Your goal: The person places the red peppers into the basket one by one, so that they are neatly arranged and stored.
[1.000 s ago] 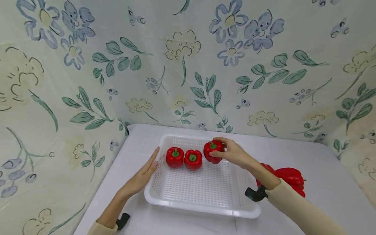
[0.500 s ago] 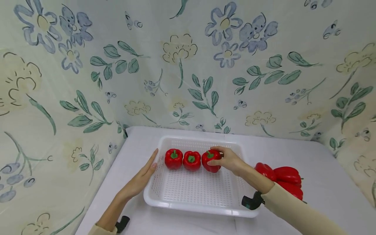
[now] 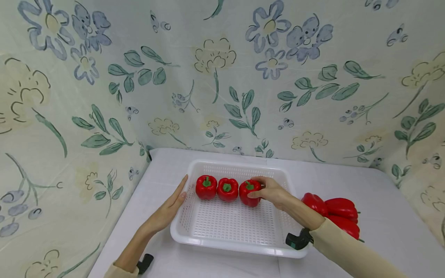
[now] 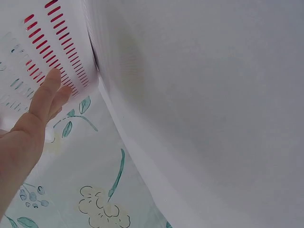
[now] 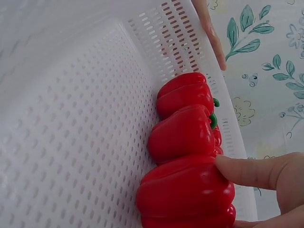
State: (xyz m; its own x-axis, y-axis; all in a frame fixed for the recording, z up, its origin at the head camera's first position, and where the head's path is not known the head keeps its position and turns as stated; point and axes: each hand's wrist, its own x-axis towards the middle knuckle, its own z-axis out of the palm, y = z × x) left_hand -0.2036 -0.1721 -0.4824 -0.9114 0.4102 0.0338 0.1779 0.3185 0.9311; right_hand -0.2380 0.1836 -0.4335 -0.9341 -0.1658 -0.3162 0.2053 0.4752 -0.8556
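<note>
My right hand (image 3: 272, 192) grips a red bell pepper (image 3: 247, 197) with its thumb on the near side and fingers behind. That pepper (image 5: 185, 192) sits in the white perforated basket (image 3: 229, 247), at the right end of a row. Beside it stand a middle red bell pepper (image 3: 227, 195) and a left one (image 3: 206, 192), green stems up. With fingers straight, my left hand (image 3: 167, 212) rests against the basket's left outer wall. In the left wrist view the left hand's fingers (image 4: 45, 97) lie along the slotted side, and red shows through the slots.
Several more red bell peppers (image 3: 338, 210) lie on the white-covered table (image 3: 386, 216) right of the basket, partly behind the right forearm. A floral cloth (image 3: 222, 77) hangs behind and at the sides. The basket's front half shows bare perforated floor.
My right hand has lowered its bell pepper and brought it slightly left and nearer, into line with the other two. The left hand stays at the basket's side.
</note>
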